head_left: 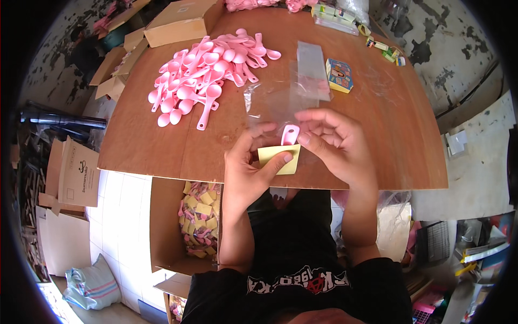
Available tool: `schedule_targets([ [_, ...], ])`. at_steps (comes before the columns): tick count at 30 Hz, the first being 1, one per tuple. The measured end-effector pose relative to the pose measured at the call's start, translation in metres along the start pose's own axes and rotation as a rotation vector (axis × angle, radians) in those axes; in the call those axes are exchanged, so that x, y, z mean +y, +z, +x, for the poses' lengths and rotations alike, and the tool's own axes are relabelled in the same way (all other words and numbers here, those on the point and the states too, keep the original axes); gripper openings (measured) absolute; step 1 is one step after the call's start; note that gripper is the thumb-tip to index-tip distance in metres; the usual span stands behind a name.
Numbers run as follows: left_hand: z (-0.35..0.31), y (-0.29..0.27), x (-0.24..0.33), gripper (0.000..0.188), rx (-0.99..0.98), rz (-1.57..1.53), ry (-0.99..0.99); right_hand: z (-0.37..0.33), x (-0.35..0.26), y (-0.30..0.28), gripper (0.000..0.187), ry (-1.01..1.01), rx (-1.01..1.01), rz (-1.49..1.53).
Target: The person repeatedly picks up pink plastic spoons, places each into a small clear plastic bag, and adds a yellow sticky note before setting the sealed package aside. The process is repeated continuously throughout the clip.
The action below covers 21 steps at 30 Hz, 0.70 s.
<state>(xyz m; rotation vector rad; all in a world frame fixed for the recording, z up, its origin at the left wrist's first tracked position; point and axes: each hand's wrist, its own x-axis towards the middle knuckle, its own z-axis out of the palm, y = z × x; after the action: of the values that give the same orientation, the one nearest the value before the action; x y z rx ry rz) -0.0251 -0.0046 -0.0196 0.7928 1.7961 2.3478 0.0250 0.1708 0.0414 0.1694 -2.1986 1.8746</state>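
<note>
My left hand is closed on a small yellow card, thumb on its front, at the table's near edge. The handle end of a pink spoon, with a hole in it, sticks up behind the card; the rest is hidden. My right hand is just right of the handle, thumb tip close to it, fingers partly curled and apart from the thumb. Clear plastic lies just beyond both hands; whether any of it wraps the spoon I cannot tell. Farther left lies a heap of pink spoons.
Clear plastic sleeves and a blue and yellow small box lie on the brown table. A cardboard box sits at the far left. Below the table, an open carton holds packed pink and yellow pieces. Small cartons line the far right edge.
</note>
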Motion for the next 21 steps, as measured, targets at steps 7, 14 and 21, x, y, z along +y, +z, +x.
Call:
schedule_targets([
  [7, -0.003, -0.007, -0.003, 0.049, -0.091, -0.097, 0.014, -0.002, 0.022, 0.004, 0.021, 0.121, 0.002, 0.221],
  [14, -0.002, -0.011, -0.01, 0.018, 0.106, -0.133, 0.042, -0.008, 0.03, 0.002, 0.021, 0.13, -0.009, 0.23],
  [21, 0.004, -0.007, -0.007, 0.016, 0.148, -0.144, 0.056, -0.004, 0.039, -0.001, 0.023, 0.082, 0.008, 0.227],
])
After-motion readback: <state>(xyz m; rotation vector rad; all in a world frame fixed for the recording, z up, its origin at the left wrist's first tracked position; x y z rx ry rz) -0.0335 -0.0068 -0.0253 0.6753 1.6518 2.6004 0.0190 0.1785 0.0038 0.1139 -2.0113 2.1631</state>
